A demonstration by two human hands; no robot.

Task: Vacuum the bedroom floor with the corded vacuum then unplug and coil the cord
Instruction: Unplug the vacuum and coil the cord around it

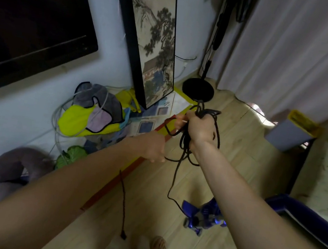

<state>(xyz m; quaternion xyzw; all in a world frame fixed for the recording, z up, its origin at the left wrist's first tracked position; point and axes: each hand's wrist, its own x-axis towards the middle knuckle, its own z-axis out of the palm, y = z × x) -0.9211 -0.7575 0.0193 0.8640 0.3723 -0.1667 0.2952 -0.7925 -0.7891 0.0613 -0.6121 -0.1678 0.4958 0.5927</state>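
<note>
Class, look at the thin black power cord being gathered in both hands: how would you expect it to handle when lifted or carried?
The thin black power cord is probably floppy: its loops droop unevenly below the right hand. It seems light, since a loose pinch by the left hand holds a strand. It may tangle or slip apart, as the loops cross untidily and a tail dangles toward the wooden floor.

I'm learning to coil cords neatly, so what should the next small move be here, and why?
Probably bring the left hand up to lay another loop into the right hand. The right hand already grips a bundle of cord loops, the left pinches the slack, and a loose tail with the plug hangs below, not yet gathered.
</note>
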